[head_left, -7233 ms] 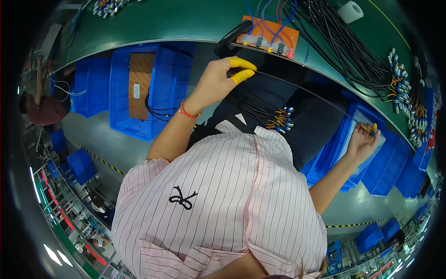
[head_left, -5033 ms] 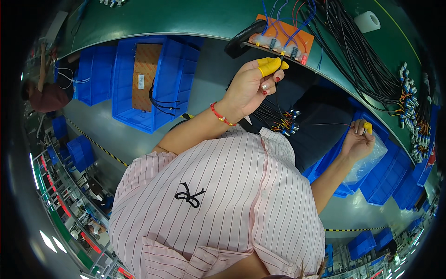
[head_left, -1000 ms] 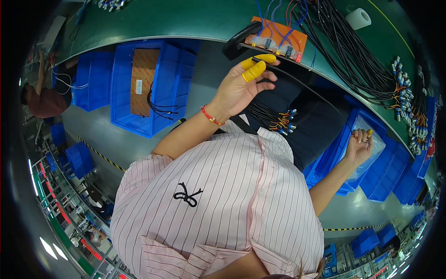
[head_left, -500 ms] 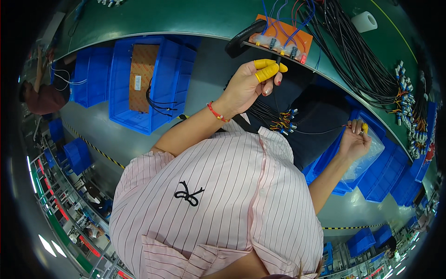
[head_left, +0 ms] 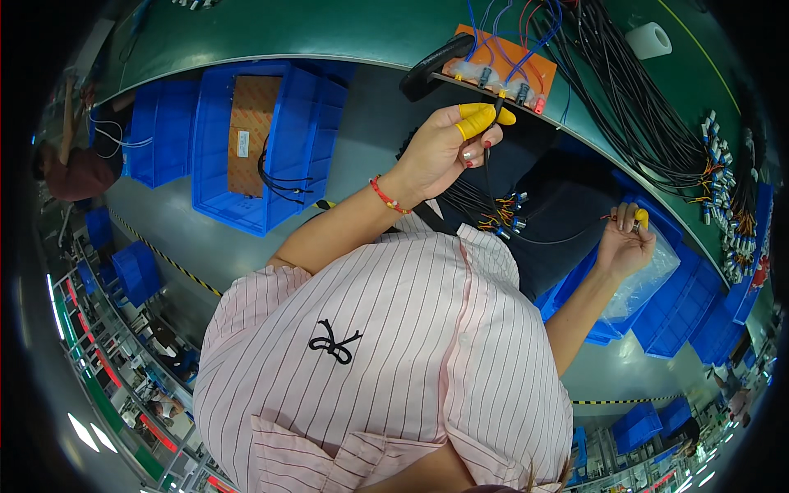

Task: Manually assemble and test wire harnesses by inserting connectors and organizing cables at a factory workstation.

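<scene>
My left hand, with yellow finger covers on its fingertips, pinches the black connector end of a cable. That end meets a yellow socket at the front edge of the orange board; how deep it sits I cannot make out. Farther right, my right hand is closed on the cable's other end, where thin coloured wires show; its tip is mostly hidden by the fingers. The cable runs slack between my hands. A bundle of black cables with white-and-blue connectors lies across my lap.
On the green bench are a black ring-shaped object, a long bundle of black cables and a white roll. Blue bins stand on the floor at left; others sit at right, one with clear plastic.
My left fingers have shifted slightly, and more of the black connector shows between them at the board. My right hand has turned a little, its fingertips curled closer together.
</scene>
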Motion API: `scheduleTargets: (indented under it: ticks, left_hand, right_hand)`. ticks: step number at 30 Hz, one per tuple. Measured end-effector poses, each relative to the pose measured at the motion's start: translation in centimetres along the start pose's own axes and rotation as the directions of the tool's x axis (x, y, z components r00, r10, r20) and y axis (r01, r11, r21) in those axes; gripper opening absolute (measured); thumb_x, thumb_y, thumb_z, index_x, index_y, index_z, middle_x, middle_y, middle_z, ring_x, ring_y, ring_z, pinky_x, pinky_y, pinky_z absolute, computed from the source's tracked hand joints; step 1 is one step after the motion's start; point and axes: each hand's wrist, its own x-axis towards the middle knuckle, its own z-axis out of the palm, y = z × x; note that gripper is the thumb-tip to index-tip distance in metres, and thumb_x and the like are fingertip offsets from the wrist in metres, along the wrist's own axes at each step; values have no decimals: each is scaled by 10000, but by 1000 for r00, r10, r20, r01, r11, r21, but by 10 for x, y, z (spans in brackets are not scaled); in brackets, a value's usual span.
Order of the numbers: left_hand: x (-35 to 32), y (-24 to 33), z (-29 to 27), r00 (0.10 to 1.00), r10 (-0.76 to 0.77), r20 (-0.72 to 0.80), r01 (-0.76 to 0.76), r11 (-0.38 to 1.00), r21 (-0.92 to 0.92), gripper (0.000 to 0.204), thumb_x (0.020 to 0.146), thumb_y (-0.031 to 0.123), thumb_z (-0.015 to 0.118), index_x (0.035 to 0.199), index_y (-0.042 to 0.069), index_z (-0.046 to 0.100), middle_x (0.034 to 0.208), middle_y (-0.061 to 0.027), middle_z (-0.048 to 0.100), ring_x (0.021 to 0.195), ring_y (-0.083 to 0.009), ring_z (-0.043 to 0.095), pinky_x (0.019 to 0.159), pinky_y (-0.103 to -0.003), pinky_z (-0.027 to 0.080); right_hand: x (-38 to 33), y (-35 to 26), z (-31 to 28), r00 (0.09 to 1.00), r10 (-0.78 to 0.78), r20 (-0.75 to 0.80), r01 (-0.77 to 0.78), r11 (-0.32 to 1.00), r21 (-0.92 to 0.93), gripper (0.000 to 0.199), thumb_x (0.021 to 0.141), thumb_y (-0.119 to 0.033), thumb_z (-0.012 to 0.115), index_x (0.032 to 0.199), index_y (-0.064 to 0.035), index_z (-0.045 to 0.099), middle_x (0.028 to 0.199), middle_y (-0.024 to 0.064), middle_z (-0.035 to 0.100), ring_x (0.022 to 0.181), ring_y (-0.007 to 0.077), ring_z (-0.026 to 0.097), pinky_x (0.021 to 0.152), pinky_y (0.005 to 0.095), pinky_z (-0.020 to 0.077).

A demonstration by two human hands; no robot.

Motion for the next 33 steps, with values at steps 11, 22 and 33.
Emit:
scheduleTargets:
  ticks: [11, 22, 33]
  left_hand:
    - [1, 4, 6, 996, -85, -6, 78, 938, -339, 174, 987, 83, 408, 1087, -33, 492, 773, -24, 467, 577, -11, 359, 472, -121, 286]
    - [1, 14, 11, 990, -134, -48, 108, 926, -361, 130, 956, 25, 350, 997, 0, 470, 765, -40, 466, 547, -12, 336, 471, -142, 290]
    - [9, 9, 6, 999, -8, 31, 12, 994, -113, 224, 1006, 180, 415, 1034, 0, 545, 784, -51, 532, 527, -17, 371, 490, -160, 332]
  right_hand:
    - [2, 3, 1, 999, 39, -4, -39, 999, -4, 161, 748, -173, 463, 778, -21, 509, 696, 86, 419, 677, 171, 359, 727, 310, 305]
    - [3, 4, 12, 999, 53, 1, -53, 998, -25, 181, 748, -168, 468, 808, -10, 534, 686, 73, 413, 676, 166, 356, 724, 313, 304]
    - [-3, 2, 12, 1000, 11, 6, -11, 1000, -10, 98, 710, -137, 460, 682, -63, 403, 650, 74, 363, 635, 165, 324, 676, 310, 295]
